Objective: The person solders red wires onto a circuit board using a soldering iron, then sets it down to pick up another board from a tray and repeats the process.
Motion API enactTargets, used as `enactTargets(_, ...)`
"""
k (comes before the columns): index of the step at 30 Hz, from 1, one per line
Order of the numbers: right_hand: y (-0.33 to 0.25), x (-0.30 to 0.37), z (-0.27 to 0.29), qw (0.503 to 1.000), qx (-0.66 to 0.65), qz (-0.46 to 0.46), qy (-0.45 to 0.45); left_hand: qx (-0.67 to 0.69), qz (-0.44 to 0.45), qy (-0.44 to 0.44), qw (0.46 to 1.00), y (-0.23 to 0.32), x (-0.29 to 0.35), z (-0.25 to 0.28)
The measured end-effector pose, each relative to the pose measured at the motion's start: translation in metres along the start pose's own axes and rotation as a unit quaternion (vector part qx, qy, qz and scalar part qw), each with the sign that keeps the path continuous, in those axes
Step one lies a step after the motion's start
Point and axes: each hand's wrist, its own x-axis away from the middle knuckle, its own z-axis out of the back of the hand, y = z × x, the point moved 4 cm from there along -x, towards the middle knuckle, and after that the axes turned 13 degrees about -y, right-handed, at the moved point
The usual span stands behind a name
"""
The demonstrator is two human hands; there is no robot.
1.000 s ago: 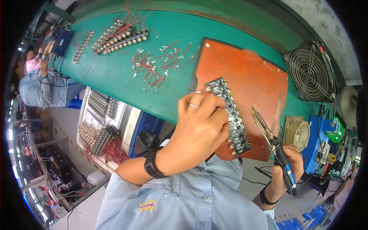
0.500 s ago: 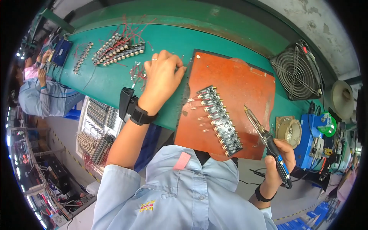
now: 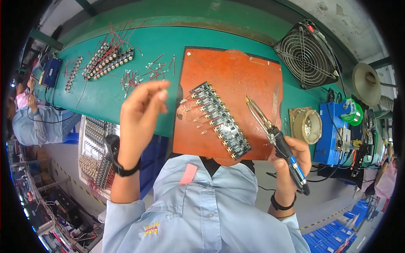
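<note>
On an orange mat [image 3: 236,67] atop a green surface [image 3: 105,97], a circuit-board strip [image 3: 222,120] lies aslant, short wires [image 3: 204,124] jutting from its left side, while the right hand [image 3: 284,179] closes around a soldering iron [image 3: 282,145]; the left hand [image 3: 139,114] hovers half curled near scattered wires [image 3: 130,80], any hold unclear.

Metal shaft and smooth plastic handle on the soldering iron [image 3: 279,143]; glossy circuit board [image 3: 221,121]; scuffed mat [image 3: 236,76]; smooth tabletop [image 3: 105,98]; matt cloth shirt [image 3: 177,198].
</note>
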Motion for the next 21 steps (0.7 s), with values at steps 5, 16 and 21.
enactTargets(5,-0.001,-0.004,-0.027,0.99,-0.119,0.047,-0.058,0.247,0.086,-0.096,0.961,0.023,0.032,-0.047)
enactTargets(16,-0.002,-0.016,-0.049,0.994,-0.062,0.047,-0.076,0.234,0.048,-0.157,0.958,0.026,0.043,-0.086)
enactTargets(21,0.001,-0.019,-0.052,0.995,-0.036,0.024,-0.087,-0.06,-0.191,-0.126,0.972,0.038,0.045,-0.091)
